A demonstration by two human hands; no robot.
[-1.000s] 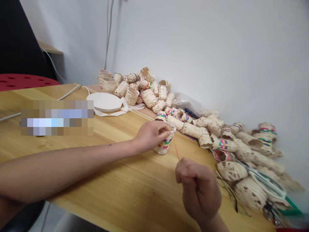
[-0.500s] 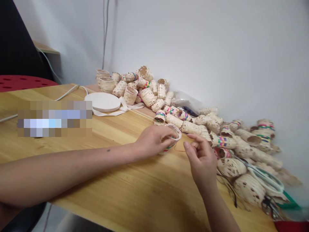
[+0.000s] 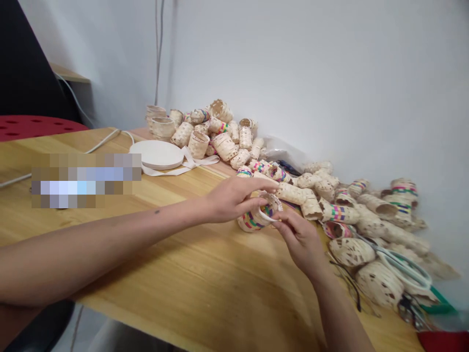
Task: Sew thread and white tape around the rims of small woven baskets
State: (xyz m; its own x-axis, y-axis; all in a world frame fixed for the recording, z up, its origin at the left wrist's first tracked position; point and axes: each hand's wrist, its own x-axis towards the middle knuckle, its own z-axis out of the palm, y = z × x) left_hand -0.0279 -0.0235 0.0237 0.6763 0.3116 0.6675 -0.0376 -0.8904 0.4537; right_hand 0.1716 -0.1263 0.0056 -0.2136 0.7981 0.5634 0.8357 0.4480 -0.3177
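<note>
A small woven basket (image 3: pixel 252 221) with green, red and yellow bands lies tilted on the wooden table, its opening toward the right. My left hand (image 3: pixel 236 198) is around its rim, thumb at the opening and fingers over the top edge. My right hand (image 3: pixel 298 234) pinches the end of a white strip (image 3: pixel 268 216) at the right side of the rim. Part of the strip lies along the basket's mouth. The left fingertips partly cover the rim.
Many woven cylinders (image 3: pixel 224 146) are heaped along the wall. A white tape roll (image 3: pixel 157 154) lies at the back left. White-handled scissors (image 3: pixel 403 269), glasses (image 3: pixel 350 286) and smaller scissors (image 3: pixel 410 313) lie at the right.
My right hand has moved left to the basket and now pinches the white strip. My left hand has shifted higher on the rim, and the basket's coloured side shows more.
</note>
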